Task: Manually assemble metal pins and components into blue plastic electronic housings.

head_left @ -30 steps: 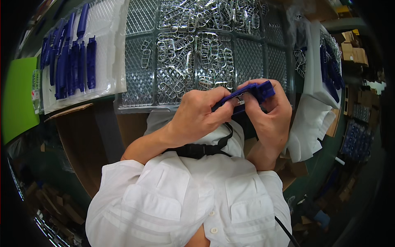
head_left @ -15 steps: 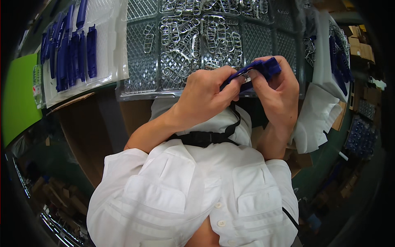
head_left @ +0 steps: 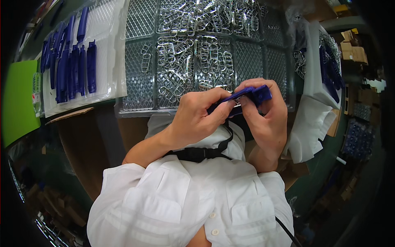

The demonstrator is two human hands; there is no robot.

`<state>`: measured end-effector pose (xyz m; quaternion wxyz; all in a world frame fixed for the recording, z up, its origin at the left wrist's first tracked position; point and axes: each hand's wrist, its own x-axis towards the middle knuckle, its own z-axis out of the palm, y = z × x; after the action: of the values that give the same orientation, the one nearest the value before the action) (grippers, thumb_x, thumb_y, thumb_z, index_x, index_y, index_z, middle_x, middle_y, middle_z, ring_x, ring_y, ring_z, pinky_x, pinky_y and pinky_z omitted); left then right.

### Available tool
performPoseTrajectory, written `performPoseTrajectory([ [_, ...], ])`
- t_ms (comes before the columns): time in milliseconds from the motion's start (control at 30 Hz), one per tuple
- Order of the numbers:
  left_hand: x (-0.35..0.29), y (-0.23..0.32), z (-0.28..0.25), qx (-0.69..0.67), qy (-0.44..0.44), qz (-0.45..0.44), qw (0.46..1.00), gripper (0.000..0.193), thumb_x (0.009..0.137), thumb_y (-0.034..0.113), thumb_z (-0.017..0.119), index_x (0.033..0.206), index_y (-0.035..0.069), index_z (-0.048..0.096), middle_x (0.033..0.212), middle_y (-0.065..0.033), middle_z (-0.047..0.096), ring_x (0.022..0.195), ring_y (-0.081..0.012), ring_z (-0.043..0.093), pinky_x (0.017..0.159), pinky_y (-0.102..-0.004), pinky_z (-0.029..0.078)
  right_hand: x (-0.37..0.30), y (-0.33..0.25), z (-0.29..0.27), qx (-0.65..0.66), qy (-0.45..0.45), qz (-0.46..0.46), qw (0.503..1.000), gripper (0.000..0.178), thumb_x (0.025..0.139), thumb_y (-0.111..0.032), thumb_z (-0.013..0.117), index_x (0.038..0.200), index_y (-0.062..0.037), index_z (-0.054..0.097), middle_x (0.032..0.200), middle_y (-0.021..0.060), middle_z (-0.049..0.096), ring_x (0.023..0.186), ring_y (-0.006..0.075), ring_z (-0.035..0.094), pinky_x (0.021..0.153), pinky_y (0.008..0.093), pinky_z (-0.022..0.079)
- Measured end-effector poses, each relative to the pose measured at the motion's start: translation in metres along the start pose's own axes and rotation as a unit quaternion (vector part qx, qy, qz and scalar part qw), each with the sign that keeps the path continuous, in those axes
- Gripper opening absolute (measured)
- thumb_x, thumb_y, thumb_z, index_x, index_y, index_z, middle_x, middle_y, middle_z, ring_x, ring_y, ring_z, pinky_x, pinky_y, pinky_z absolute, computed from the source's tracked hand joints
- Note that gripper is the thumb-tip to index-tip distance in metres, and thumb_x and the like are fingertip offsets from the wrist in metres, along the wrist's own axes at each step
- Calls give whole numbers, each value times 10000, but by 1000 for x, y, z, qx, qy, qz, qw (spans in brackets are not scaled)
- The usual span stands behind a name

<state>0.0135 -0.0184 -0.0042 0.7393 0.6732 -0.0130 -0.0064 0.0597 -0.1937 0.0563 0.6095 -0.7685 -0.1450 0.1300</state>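
Note:
Above the near edge of a clear compartment tray (head_left: 142,112), both hands hold one long blue plastic piece (head_left: 260,94), tilted up to the right. My left hand (head_left: 193,117) pinches its lower left end between thumb and fingers. My right hand (head_left: 267,123) wraps round the right end, with the thumb on its near side. Between the two thumbs shows a small shiny metal part (head_left: 236,102), mostly covered by the fingers. Looped metal wire clips (head_left: 214,51) lie heaped in the tray's middle compartments, just beyond the hands.
Several blue plastic strips (head_left: 91,68) lie on a white-lined tray (head_left: 110,78) at the left. Further left is a green panel (head_left: 18,103). At the right stands a white box (head_left: 314,72) with blue pieces and clips, above white sheeting (head_left: 306,131). Brown cardboard (head_left: 82,140) is below the left tray.
The whole view has shifted, so tray and hands sit lower in the picture. My thumbs now cover more of the small metal part. Both hands keep hold of the blue piece.

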Motion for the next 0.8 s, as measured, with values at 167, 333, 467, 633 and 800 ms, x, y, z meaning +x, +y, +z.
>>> performPoseTrajectory([
  [167, 1, 2, -1, 23, -11, 20, 999, 145, 996, 138, 686, 988, 4, 742, 655, -50, 676, 557, -108, 630, 537, -287, 487, 2, 3, 5, 53, 47, 2, 997, 212, 940, 76, 693, 1114, -10, 608, 1073, 82, 720, 948, 131, 718, 786, 279, 599],
  [333, 3, -4, -1, 14, -7, 7, 1000, 148, 993, 136, 680, 982, 4, 745, 653, -56, 683, 555, -111, 641, 527, -286, 488, 3, 7, 6, -9, 57, -14, 998, 223, 923, 73, 705, 1101, -14, 603, 1043, 84, 715, 902, 126, 715, 752, 279, 595],
  [467, 9, -12, 0, -11, -4, -18, 1000, 161, 995, 142, 672, 962, 7, 752, 664, -73, 707, 563, -114, 670, 520, -282, 496, 4, 13, 8, -72, 86, -11, 994, 232, 908, 43, 724, 1099, -14, 604, 971, 79, 712, 831, 119, 708, 718, 274, 580],
  [633, 13, -16, 0, -10, -7, -48, 999, 180, 1000, 148, 661, 953, 4, 758, 680, -88, 727, 588, -131, 718, 529, -275, 519, 8, 20, 7, -111, 79, 13, 991, 237, 916, 45, 709, 1118, 3, 594, 979, 73, 687, 856, 110, 677, 753, 270, 561],
  [800, 17, -24, 1, -27, -7, -61, 998, 200, 1000, 156, 652, 954, -5, 761, 688, -98, 736, 599, -140, 734, 538, -281, 535, 13, 20, 7, -78, 68, 58, 993, 224, 940, 66, 685, 1141, 8, 606, 1023, 38, 675, 929, 84, 655, 807, 255, 559],
])
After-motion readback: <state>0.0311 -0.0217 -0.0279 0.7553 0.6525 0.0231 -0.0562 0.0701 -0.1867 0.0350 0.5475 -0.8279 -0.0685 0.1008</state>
